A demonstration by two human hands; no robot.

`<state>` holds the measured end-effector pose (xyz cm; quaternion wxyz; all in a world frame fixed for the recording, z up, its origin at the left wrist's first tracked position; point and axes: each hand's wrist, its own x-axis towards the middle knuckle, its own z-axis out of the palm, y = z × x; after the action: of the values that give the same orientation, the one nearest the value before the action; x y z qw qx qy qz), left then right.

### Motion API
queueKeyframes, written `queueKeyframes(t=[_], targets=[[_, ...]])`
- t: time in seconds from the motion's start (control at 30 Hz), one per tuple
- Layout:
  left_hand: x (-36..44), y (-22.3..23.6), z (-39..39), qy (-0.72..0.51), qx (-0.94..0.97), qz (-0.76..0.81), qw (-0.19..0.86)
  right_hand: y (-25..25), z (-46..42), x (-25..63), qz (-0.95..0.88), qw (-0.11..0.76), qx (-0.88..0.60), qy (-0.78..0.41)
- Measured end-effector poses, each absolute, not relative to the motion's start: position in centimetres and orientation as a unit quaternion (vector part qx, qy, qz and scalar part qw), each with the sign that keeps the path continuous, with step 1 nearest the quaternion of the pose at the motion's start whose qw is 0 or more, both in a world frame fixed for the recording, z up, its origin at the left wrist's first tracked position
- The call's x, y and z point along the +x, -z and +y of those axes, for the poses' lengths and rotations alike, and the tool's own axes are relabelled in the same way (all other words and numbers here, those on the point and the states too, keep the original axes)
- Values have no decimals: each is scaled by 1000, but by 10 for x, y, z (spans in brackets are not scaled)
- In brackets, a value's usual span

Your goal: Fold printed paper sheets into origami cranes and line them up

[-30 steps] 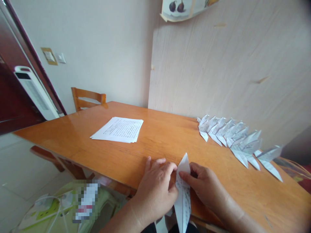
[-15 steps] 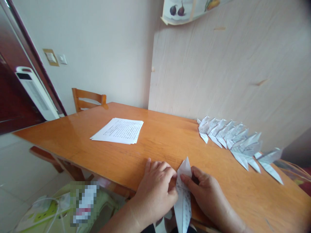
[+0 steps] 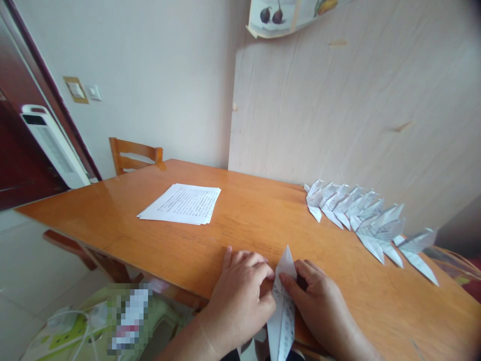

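The right hand is pinching the folded paper between thumb and fingers; the left hand, loosely curled, is bracing beside it. Probably light and easily creased, the strip is inviting a gentle edge grip.

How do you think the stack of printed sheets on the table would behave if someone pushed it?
The stack would probably slide, being flat and seemingly unfastened. Its uneven edges suggest the loose sheets might fan apart.
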<state>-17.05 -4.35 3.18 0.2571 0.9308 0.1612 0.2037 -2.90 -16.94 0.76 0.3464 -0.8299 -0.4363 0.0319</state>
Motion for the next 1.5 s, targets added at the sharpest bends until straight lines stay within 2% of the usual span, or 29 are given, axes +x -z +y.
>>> queueKeyframes(t=[0.17, 0.43, 0.67, 1.0, 1.27, 1.5], targets=[[-171, -35, -46, -197, 933, 163, 252, -11, -169, -30, -421, 359, -832, -49], [-170, -36, -45, -184, 939, 158, 242, -23, -162, -19, -361, 518, -746, -211], [-170, -42, -45, -193, 946, 136, 220, -20, -168, -10, -295, 575, -723, -243], [-174, -44, -67, -185, 959, 60, 204, -23, -176, -10, -324, 484, -801, -140], [-175, -32, -65, -198, 962, 44, 182, -20, -181, -4, -328, 458, -816, -127], [-177, -28, -62, -214, 962, 31, 168, -28, -194, 1, -342, 336, -876, -53]])
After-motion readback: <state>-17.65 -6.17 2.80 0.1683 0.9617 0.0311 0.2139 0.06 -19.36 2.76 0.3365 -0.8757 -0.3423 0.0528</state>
